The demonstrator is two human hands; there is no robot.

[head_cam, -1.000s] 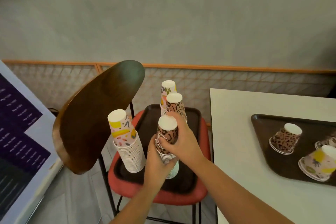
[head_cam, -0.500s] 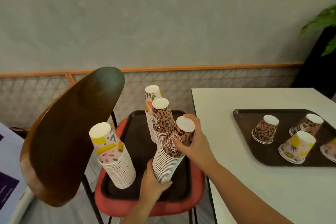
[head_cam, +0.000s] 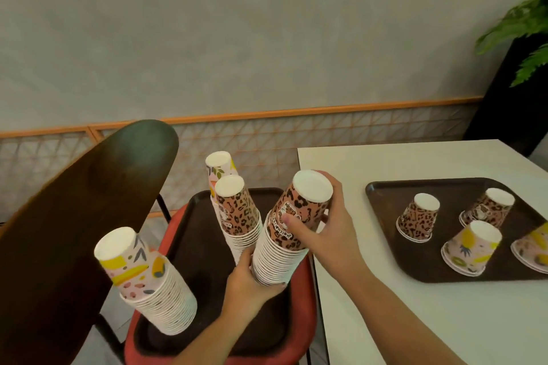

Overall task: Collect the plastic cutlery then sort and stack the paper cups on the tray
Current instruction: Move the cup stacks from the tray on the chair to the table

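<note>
Two hands are on one tall leopard-print stack (head_cam: 284, 234), and it leans well over to the right, toward the tabletop (head_cam: 385, 320). The left hand (head_cam: 252, 284) has its grip wrapped round the base of the stack, fingers curled under the lowest rims; the right hand (head_cam: 323, 228) is clamped round the top cup, thumb across the printed side. The stack is lifted off the tray on the red chair (head_cam: 207, 341), tilted, not standing.

What I'd worry about is the middle. Nothing holds those nested cups together except friction, so if the hands pull apart or the lean deepens, the column could bow and split, and loose cups would drop onto the chair or the floor. A squeeze that is too hard at the top would crush thin paper.

Three other stacks crowd that tray: a second leopard stack (head_cam: 237, 210) just beside the held one, a floral stack (head_cam: 221, 169) behind it, and a slanting fruit-print stack (head_cam: 145, 278) at the near left. A swing of the left elbow could, I think, topple any of them.

On the tabletop, the second tray (head_cam: 382, 195) carries upturned cups, among them a leopard cup (head_cam: 418, 219) and a fruit-print cup (head_cam: 468, 246). Set down carelessly there, the tall stack might knock them or tip. No cutlery is visible.
</note>
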